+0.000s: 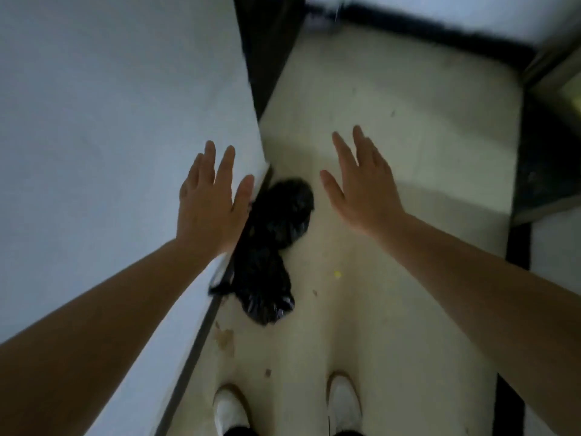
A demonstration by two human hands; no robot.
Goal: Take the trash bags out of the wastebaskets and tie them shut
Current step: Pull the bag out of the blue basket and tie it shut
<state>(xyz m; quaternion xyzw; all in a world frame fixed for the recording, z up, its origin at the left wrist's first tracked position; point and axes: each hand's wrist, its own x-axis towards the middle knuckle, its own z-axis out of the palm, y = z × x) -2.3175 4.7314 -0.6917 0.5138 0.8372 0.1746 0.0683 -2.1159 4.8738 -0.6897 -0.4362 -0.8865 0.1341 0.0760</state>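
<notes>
- Two black bags [270, 247] lie on the floor [393, 152], right by the wall [110, 121] at its left edge. What is inside them I cannot see.
- My left hand [209, 204] is flat and empty, above the wall's foot.
- My right hand [361, 187] is spread wide, holding nothing.
- Bare floor lies to the right of the bags.
- My shoes [344, 401] stand near the bottom.

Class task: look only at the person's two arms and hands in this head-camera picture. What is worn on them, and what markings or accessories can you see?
Nothing is worn on either arm. The left hand and right hand are bare, with no gloves, and no rings, watch or wristbands can be made out. Both forearms are uncovered right to the picture's edges, so no sleeves show. No markings can be made out, though the picture is slightly blurred.
</notes>
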